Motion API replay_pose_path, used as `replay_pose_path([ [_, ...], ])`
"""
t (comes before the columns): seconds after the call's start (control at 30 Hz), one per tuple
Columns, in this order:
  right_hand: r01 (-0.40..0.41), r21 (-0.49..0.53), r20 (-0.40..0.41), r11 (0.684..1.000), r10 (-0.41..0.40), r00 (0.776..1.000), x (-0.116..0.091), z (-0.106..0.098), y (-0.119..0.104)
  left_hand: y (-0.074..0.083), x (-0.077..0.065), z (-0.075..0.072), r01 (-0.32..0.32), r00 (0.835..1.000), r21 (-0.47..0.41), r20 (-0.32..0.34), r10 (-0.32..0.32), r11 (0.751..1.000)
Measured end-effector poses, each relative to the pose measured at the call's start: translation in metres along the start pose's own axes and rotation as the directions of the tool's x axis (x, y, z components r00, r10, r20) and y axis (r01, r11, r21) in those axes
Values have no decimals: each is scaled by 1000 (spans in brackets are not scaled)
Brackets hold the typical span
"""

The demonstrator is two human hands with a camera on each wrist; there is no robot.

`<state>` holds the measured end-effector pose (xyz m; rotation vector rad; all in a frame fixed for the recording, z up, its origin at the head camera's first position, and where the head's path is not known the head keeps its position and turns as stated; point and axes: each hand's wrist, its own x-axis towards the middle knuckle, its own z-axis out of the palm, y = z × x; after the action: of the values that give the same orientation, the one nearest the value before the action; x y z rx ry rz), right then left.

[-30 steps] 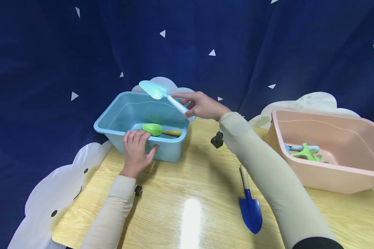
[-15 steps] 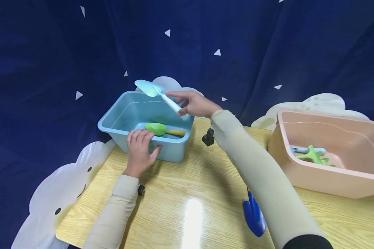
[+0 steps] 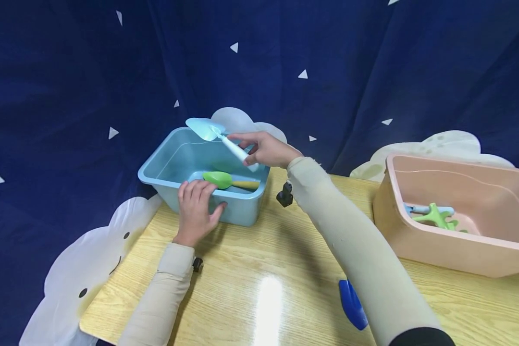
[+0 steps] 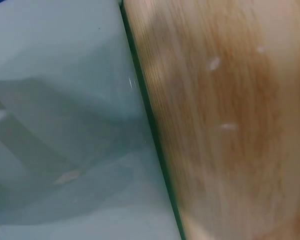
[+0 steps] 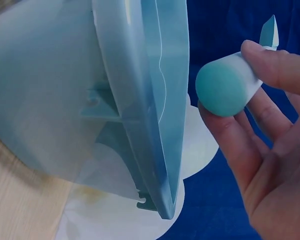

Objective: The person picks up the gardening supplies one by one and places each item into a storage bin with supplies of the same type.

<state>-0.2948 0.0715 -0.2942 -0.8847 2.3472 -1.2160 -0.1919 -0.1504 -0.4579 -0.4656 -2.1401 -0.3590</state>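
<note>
In the head view, my right hand (image 3: 265, 150) holds a light blue hand trowel (image 3: 205, 129) by its pale handle, blade pointing left, above a blue plastic tub (image 3: 242, 211). From the right wrist view, the thumb and fingers pinch the handle's rounded teal end (image 5: 222, 90) beside the tub's rim (image 5: 135, 100). My left hand (image 3: 196, 211) grips the tub's near rim, fingers over the edge and thumb outside. Inside the tub lies a green trowel (image 3: 218, 179) with a yellow handle. The left wrist view shows mostly the tub's wall (image 4: 65, 125).
A pink tub (image 3: 467, 250) stands at the right, with a green claw-shaped tool (image 3: 437, 216) and a light blue tool (image 3: 443, 210) inside. On the wooden table (image 3: 229, 288), a dark blue trowel (image 3: 353, 307) lies partly hidden under the right forearm. A dark blue curtain (image 3: 259, 57) hangs behind.
My right hand has moved a little left with the light blue trowel, then slightly down. The right forearm now covers more of the dark blue trowel. The left hand stays on the rim.
</note>
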Motion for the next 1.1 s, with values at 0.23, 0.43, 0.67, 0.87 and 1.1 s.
replay_pose_path([
  [0.23, -9, 9, -18, 1000, 10, 1000, -1, 0, 3, 1, 0, 2, -8, 1000, -4, -2, 8, 1000],
  [0.43, 1, 21, -95, 1000, 1, 995, -1, -3, 15, 3, 0, 2, -7, 1000, -23, -4, 7, 1000],
  [0.67, -16, 43, -146, 999, 22, 989, -10, -13, 31, 2, 1, 2, 0, 1000, -33, -5, 0, 999],
  [0.87, -20, -101, -160, 995, 4, 987, -29, -24, 37, -1, 3, 1, -4, 1000, -49, -2, 4, 999],
  [1.1, 18, -332, -113, 943, -59, 992, -62, -24, 41, -6, 3, 0, 0, 1000, -51, -3, 0, 999],
])
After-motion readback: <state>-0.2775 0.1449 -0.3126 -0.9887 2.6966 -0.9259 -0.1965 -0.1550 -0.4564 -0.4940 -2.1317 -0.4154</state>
